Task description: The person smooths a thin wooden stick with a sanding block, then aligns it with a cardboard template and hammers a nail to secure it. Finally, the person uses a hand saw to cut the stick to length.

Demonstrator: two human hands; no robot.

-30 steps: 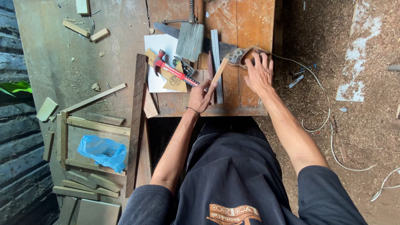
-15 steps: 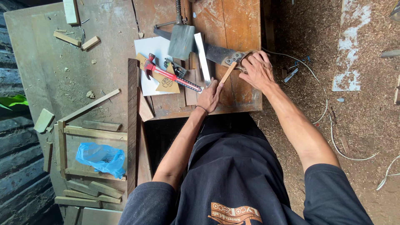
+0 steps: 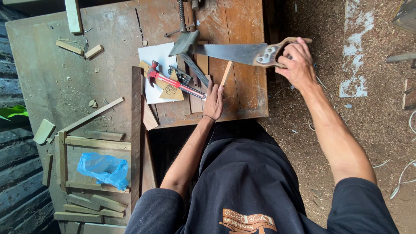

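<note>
**Saw in hand above a cluttered bench**

Head view: the right hand (image 3: pixel 294 64) has its fingers wrapped tight round the wooden handle of a handsaw (image 3: pixel 242 53), whose blade lies flat across the workbench (image 3: pixel 242 99), pointing left toward a metal clamp (image 3: pixel 185 41). The left hand (image 3: pixel 213 100) presses flat, fingers extended, on a thin wooden strip (image 3: pixel 226 73) lying under the blade. Just left lie a red hammer (image 3: pixel 167 80), a white sheet (image 3: pixel 156 56) and a triangular wood piece (image 3: pixel 171 90). Farther left, a long plank (image 3: pixel 136 130), loose offcuts and a blue plastic bag (image 3: pixel 103 169).

Looks like a rough woodworking shop. Worn workbench (image 3: pixel 234 26), saw (image 3: pixel 242 53), hammer (image 3: pixel 167 80), wood offcuts (image 3: pixel 93 134) everywhere. Sawdust (image 3: pixel 346 125) all over the ground.
</note>
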